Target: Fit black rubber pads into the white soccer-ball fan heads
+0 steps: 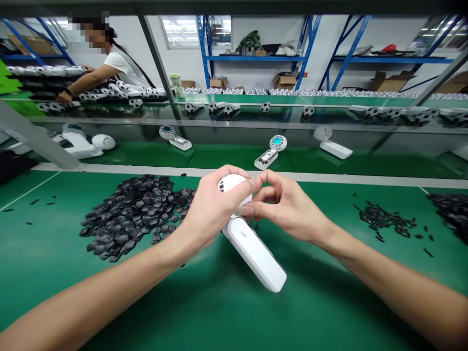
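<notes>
- Left hand (210, 209): closed around the round, slotted head of a white plastic handheld fan (252, 253), fingers curled over its top.
- Right hand (281, 207): thumb and forefinger pinching the rim of the same fan head from the side opposite the left hand, remaining fingers loosely curled.
- White plastic handheld fan: between both hands, above a green workbench mat (47, 278), long flat handle slanting down toward the near right.
- Left of the fan: a wide heap of matte black pentagon-shaped patches (133, 217), just beside the left wrist, a few strays scattered farther out.
- Right of the fan: a loose scatter of narrow black strips (383, 219), and beyond it, at the mat's edge, a second heap of black pieces (451, 209).
- Beyond the fan: a lower glass-topped shelf bearing white fans, some opened, one with a bright cyan centre (278, 143).
- Farther beyond: a long row of fan heads printed like black-and-white soccer balls (265, 107).
- Far left of the fan: a co-worker's bare forearm and hand (66, 97), reaching among those soccer-ball heads.
- Farthest back: blue metal shelving (256, 57) above brown cardboard boxes (284, 80).
</notes>
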Available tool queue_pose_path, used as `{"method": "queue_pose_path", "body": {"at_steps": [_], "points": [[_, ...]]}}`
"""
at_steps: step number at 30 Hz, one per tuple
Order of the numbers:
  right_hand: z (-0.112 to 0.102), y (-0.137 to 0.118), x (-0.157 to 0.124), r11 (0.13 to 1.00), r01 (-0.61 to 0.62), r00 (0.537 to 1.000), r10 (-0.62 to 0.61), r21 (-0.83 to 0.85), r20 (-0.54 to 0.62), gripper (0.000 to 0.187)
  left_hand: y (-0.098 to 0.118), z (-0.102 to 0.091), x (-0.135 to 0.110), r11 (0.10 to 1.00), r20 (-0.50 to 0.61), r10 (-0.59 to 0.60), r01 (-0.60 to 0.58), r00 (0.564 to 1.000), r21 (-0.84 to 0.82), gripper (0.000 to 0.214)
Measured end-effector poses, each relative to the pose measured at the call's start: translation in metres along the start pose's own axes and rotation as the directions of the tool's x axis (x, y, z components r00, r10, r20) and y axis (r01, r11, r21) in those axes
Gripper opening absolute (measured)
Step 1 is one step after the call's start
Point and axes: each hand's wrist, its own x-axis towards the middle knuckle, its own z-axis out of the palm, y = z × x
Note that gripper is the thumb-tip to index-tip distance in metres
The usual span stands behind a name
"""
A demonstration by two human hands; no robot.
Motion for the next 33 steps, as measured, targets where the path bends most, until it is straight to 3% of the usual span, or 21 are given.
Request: {"method": "queue_pose_path", "body": {"at_steps": [5, 13, 19, 22, 25, 28, 31, 33], "points": [[0.002, 0.001, 0.001, 0.990, 0.131, 0.991, -0.132, -0.045, -0.019, 0.048, 0.001, 0.000, 0.002, 1.000, -0.024, 0.004, -0.005, 1.000, -0.014, 0.025], [-0.003, 0.002, -0.001, 0.993, 0.030, 0.998, -0.024, -0.112, 0.051, 0.043, -0.001, -0.001, 0.002, 0.993, 0.075, -0.085, 0.090, 0.994, -0.073, 0.039], [-0.006, 0.005, 0.004, 0.982, 0.098, 0.994, -0.088, -0.163, 0.067, 0.045, -0.005, -0.001, 0.007, 0.999, 0.037, -0.027, 0.028, 0.999, -0.022, 0.026], [-0.007, 0.004, 0.005, 0.987, 0.062, 0.992, -0.045, -0.145, 0.114, 0.047, -0.006, 0.000, 0.007, 0.997, 0.087, -0.047, 0.052, 0.995, -0.049, 0.026], [-0.005, 0.007, 0.002, 0.968, 0.089, 0.994, -0.073, -0.233, 0.075, 0.043, -0.004, 0.000, 0.007, 0.992, 0.118, -0.061, 0.073, 0.991, -0.100, 0.029], [0.001, 0.015, -0.002, 0.835, 0.243, 0.956, -0.293, -0.494, -0.025, 0.041, -0.002, 0.000, 0.005, 0.986, 0.104, -0.058, 0.074, 0.993, -0.152, 0.034], [0.009, 0.022, -0.004, 0.582, 0.360, 0.837, -0.547, -0.729, -0.024, 0.041, 0.003, 0.001, 0.000, 0.983, 0.093, -0.023, 0.040, 0.995, -0.177, 0.035], [0.012, 0.023, -0.003, 0.487, 0.387, 0.786, -0.618, -0.783, 0.004, 0.042, 0.007, 0.002, -0.002, 0.985, 0.107, -0.011, 0.029, 0.994, -0.170, 0.037]]}}
